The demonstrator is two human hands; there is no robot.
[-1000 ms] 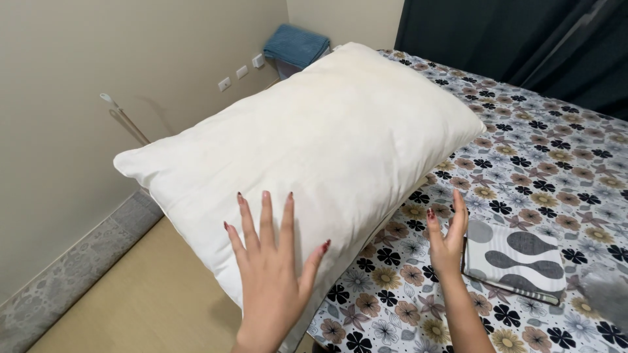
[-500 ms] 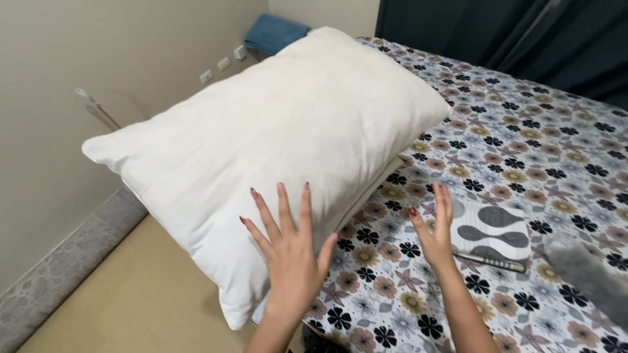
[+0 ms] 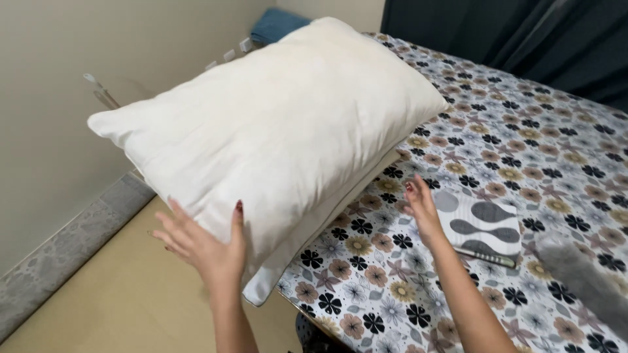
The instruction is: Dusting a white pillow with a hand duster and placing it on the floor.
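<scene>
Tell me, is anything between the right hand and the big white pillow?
Nothing visible. The right hand rests on the flowered bedsheet just beside the big white pillow; the left hand already touches its corner.

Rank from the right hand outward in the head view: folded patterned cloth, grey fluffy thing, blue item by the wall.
1. Folded patterned cloth, just right of the right hand.
2. Grey fluffy thing, farther right, at the frame edge.
3. Blue item, far corner by the wall.
</scene>
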